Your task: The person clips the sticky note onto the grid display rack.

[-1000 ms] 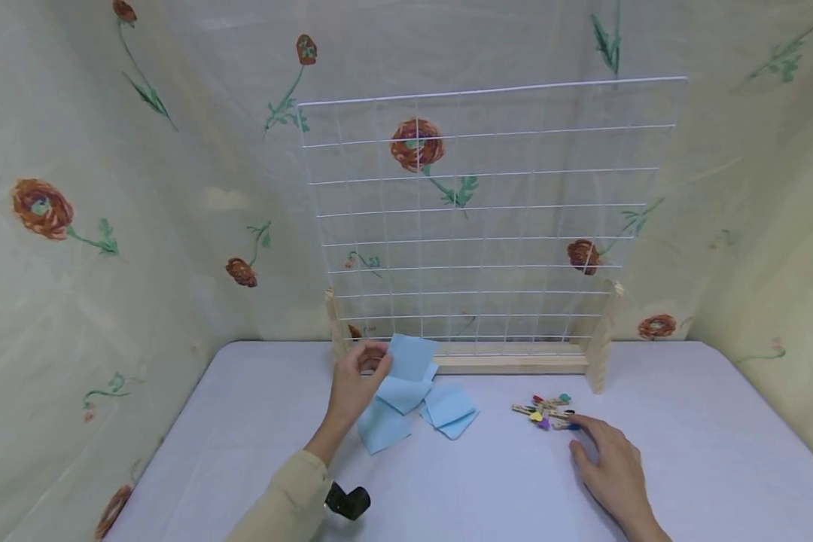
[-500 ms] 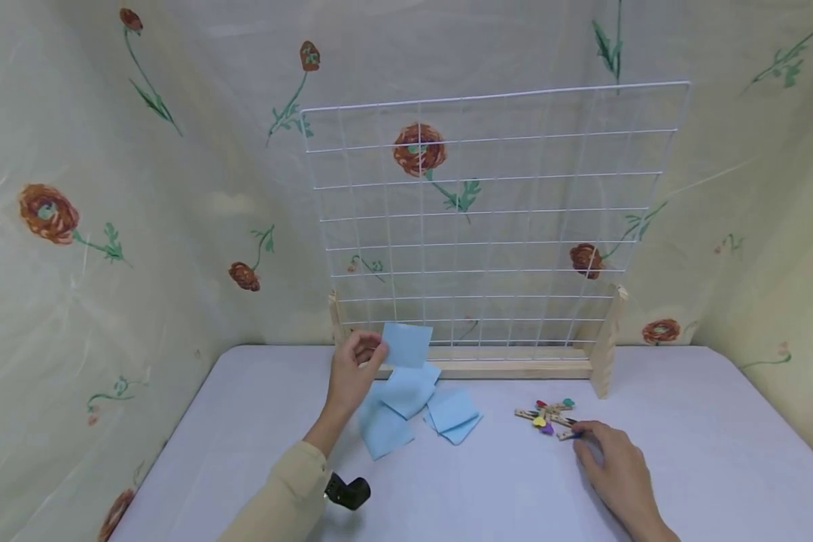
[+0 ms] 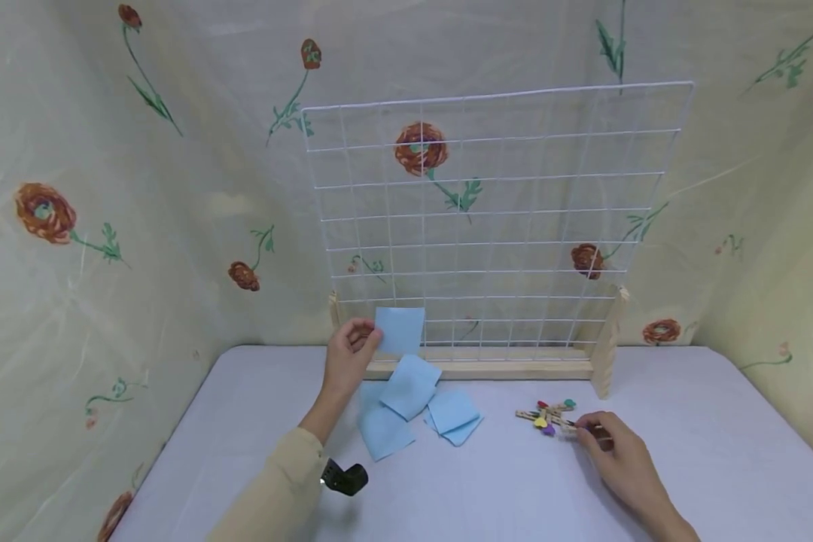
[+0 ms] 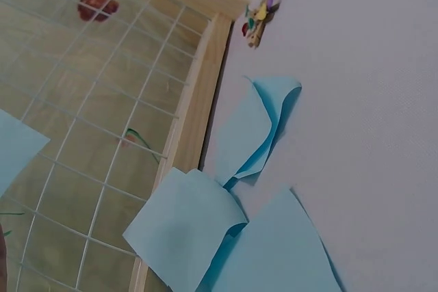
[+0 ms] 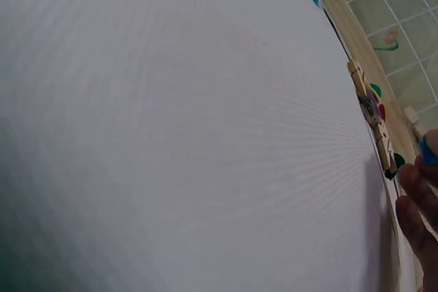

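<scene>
My left hand (image 3: pixel 348 361) pinches a light blue square of paper (image 3: pixel 401 330) by its left edge, holding it up before the lower part of the white wire grid (image 3: pixel 493 243). Below it, several more blue paper squares (image 3: pixel 411 388) lie overlapping on the table; in the left wrist view some of these sheets (image 4: pixel 256 128) curl at the edges. At the right, my right hand (image 3: pixel 623 463) pinches a small wooden clothespin (image 5: pixel 413 121) with a blue ornament between thumb and fingers. Beside those fingers lies a little pile of clothespins (image 3: pixel 545 415) with red, green, yellow and purple ornaments.
The grid stands upright in a wooden base (image 3: pixel 508 369) with two side posts at the table's back. A black device (image 3: pixel 345 479) sits under my left wrist. Flower-printed cloth (image 3: pixel 176 301) hangs around the white table (image 3: pixel 488 489).
My left hand has raised the blue paper and moved it slightly left, away from the other sheets. My right hand has drawn a clothespin from the pile, its fingers now closer together.
</scene>
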The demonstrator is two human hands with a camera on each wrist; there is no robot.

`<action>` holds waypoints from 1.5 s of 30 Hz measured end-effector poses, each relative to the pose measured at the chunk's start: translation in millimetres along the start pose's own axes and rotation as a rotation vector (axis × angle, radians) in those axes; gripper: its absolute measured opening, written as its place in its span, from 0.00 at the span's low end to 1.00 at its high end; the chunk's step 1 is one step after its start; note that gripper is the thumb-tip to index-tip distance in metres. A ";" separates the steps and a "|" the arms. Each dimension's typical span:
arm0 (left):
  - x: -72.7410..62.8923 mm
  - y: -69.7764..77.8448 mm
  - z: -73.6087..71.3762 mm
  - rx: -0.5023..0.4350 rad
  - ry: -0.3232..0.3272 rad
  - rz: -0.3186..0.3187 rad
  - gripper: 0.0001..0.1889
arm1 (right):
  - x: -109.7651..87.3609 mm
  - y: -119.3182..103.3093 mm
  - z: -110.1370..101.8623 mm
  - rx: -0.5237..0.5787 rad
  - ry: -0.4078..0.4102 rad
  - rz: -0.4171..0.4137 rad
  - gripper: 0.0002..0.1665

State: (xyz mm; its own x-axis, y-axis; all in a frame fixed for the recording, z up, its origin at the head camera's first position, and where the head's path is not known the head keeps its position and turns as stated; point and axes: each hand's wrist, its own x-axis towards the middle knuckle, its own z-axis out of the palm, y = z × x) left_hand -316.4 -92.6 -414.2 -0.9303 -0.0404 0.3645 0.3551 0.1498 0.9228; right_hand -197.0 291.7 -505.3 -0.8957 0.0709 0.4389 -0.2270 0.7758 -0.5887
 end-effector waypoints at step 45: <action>39.8 44.6 2.0 -0.071 -0.050 -0.007 0.12 | 95.8 -89.4 -30.2 -0.043 -0.279 -0.628 0.13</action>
State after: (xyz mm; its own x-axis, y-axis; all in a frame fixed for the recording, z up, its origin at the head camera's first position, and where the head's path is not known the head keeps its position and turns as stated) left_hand -337.9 -85.6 -358.8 -0.9355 0.0083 0.3532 0.3528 0.0797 0.9323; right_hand -250.9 248.1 -390.2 -0.6656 -0.5599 0.4934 -0.7252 0.6416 -0.2501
